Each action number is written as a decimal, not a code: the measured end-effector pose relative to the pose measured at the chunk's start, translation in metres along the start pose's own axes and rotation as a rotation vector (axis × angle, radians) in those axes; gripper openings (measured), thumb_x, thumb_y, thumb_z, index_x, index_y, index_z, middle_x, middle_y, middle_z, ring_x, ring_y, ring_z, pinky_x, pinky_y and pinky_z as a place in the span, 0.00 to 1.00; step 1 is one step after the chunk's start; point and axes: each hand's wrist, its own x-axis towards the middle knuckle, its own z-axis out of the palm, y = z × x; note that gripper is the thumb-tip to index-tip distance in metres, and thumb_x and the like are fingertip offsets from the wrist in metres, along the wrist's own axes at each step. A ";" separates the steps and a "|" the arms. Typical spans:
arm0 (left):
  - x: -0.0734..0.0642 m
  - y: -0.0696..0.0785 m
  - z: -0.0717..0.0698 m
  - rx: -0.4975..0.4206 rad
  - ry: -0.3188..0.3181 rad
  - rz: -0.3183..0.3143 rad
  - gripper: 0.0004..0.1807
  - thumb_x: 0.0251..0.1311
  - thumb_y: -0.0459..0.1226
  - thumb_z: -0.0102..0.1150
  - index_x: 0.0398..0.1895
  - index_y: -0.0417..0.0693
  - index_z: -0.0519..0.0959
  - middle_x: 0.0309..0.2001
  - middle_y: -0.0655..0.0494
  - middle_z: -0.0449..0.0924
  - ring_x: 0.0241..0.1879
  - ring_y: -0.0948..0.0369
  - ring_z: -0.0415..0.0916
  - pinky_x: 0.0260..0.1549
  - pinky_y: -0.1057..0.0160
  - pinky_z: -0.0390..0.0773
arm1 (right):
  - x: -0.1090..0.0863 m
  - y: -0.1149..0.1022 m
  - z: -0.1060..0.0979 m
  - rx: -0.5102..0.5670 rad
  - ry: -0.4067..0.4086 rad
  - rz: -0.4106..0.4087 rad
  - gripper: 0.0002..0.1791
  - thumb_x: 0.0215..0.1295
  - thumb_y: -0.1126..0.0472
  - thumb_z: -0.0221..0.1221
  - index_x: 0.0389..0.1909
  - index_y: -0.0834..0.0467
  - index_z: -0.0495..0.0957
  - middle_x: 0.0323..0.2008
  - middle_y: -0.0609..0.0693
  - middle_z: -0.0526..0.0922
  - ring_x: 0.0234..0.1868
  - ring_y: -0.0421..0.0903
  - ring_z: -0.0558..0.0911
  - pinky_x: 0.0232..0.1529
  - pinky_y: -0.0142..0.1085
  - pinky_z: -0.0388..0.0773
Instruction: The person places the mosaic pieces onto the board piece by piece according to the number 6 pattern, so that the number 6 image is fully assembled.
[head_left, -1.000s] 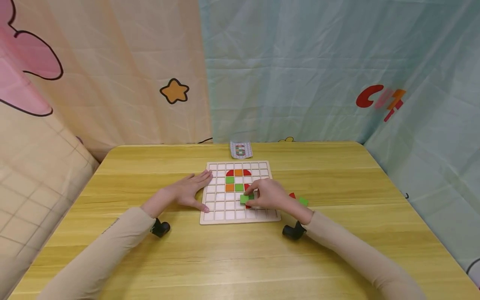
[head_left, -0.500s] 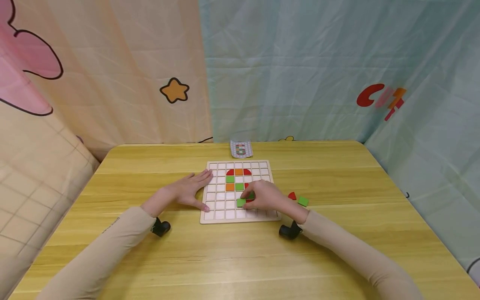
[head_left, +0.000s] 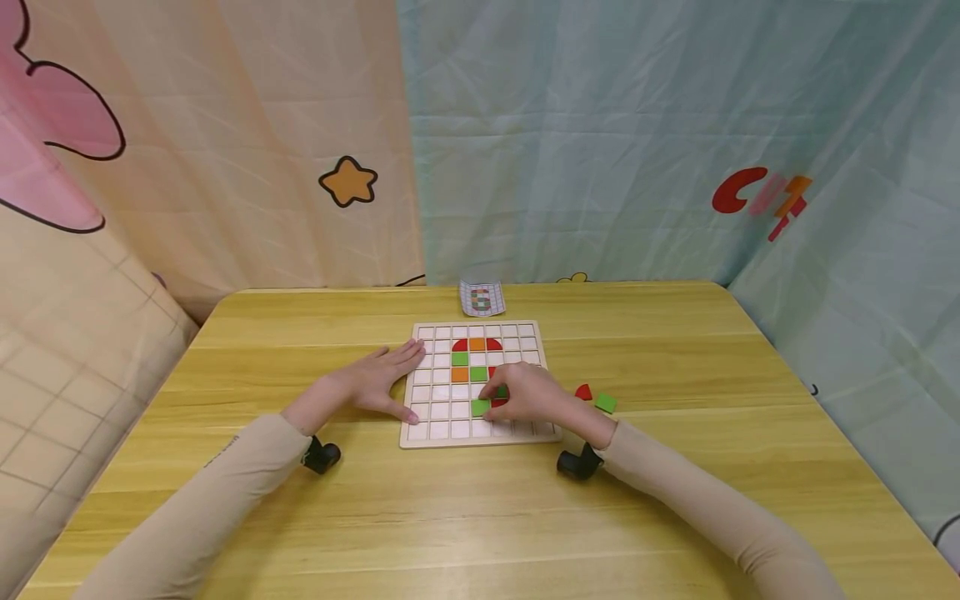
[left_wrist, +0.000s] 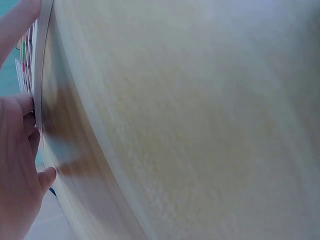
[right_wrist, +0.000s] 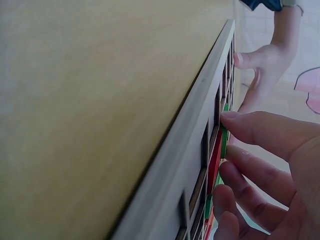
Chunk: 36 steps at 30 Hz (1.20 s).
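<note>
A wooden grid board (head_left: 442, 443) lies on the table, with red, orange and green tiles set in some of its cells. My left hand (head_left: 382, 379) rests with spread fingers on the board's left edge. Low over the board, my right hand (head_left: 528, 392) pinches a green square tile (head_left: 480, 408) between thumb and forefinger, at a cell below the middle. Seen from the right wrist, that green tile (right_wrist: 224, 142) stands by the thumb and fingertips, next to a red tile (right_wrist: 214, 160). My right hand partly covers the red and dark green tiles beside it.
Right of the board lie a loose red quarter-round tile (head_left: 583, 392) and a green square tile (head_left: 606, 403). A small pattern card (head_left: 482, 299) sits behind the board, near the table's back edge. Curtains hang behind the table.
My right hand has moved slightly left and toward me, bringing the green tile down from above the board to a cell. My left hand has stayed in place.
</note>
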 end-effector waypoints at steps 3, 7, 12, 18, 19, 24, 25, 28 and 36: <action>0.001 -0.001 0.000 0.004 0.002 0.002 0.64 0.49 0.69 0.58 0.76 0.40 0.40 0.78 0.45 0.32 0.77 0.49 0.33 0.73 0.41 0.41 | 0.000 0.001 0.000 -0.005 0.005 -0.007 0.12 0.51 0.51 0.72 0.36 0.49 0.88 0.41 0.43 0.85 0.38 0.38 0.76 0.34 0.31 0.73; 0.001 -0.001 0.000 0.002 0.003 0.005 0.64 0.49 0.68 0.58 0.76 0.40 0.40 0.78 0.45 0.32 0.77 0.49 0.33 0.73 0.41 0.41 | -0.001 0.001 0.000 -0.008 0.014 -0.016 0.11 0.51 0.51 0.71 0.35 0.50 0.88 0.39 0.43 0.85 0.36 0.37 0.75 0.33 0.31 0.72; 0.001 -0.001 0.001 -0.006 0.010 0.019 0.64 0.48 0.69 0.58 0.76 0.39 0.41 0.78 0.44 0.33 0.77 0.48 0.34 0.72 0.40 0.41 | -0.002 0.001 0.000 -0.012 0.018 -0.024 0.11 0.52 0.51 0.71 0.35 0.50 0.87 0.39 0.42 0.85 0.36 0.37 0.76 0.34 0.31 0.72; 0.001 -0.001 0.002 -0.007 0.006 0.014 0.65 0.49 0.70 0.57 0.76 0.40 0.40 0.78 0.45 0.32 0.77 0.49 0.32 0.72 0.40 0.40 | -0.005 0.001 -0.003 0.008 0.023 -0.018 0.12 0.52 0.51 0.71 0.37 0.50 0.87 0.38 0.42 0.84 0.33 0.36 0.75 0.32 0.29 0.72; 0.002 -0.002 0.002 -0.008 0.005 0.012 0.64 0.49 0.70 0.57 0.76 0.40 0.40 0.78 0.45 0.32 0.77 0.49 0.32 0.73 0.40 0.40 | -0.005 0.002 -0.004 0.012 0.027 -0.019 0.12 0.52 0.52 0.71 0.37 0.50 0.87 0.37 0.42 0.84 0.31 0.36 0.75 0.30 0.29 0.72; 0.001 -0.001 0.002 -0.009 0.007 0.010 0.64 0.49 0.69 0.57 0.76 0.40 0.40 0.78 0.44 0.32 0.77 0.48 0.32 0.72 0.40 0.40 | -0.010 0.007 -0.010 0.020 0.048 -0.005 0.12 0.52 0.53 0.70 0.38 0.50 0.87 0.35 0.42 0.82 0.22 0.36 0.73 0.25 0.28 0.69; 0.001 -0.001 0.001 -0.006 0.003 0.006 0.64 0.49 0.69 0.57 0.76 0.41 0.39 0.78 0.45 0.32 0.77 0.49 0.32 0.73 0.40 0.40 | -0.011 0.008 -0.011 0.020 0.050 0.002 0.12 0.53 0.53 0.70 0.38 0.50 0.87 0.35 0.42 0.82 0.21 0.36 0.73 0.24 0.28 0.69; 0.001 -0.001 0.001 -0.010 -0.001 -0.001 0.64 0.49 0.69 0.57 0.77 0.41 0.39 0.78 0.46 0.32 0.77 0.50 0.32 0.73 0.41 0.40 | -0.015 0.013 -0.016 0.030 0.053 0.029 0.12 0.53 0.53 0.70 0.40 0.49 0.86 0.36 0.42 0.82 0.21 0.36 0.73 0.25 0.29 0.69; 0.002 -0.001 0.001 0.002 -0.004 -0.006 0.64 0.49 0.69 0.57 0.77 0.42 0.39 0.78 0.47 0.31 0.77 0.50 0.31 0.73 0.41 0.40 | -0.027 0.032 -0.026 0.017 0.092 0.048 0.14 0.53 0.54 0.70 0.41 0.51 0.86 0.37 0.44 0.84 0.24 0.37 0.73 0.25 0.29 0.69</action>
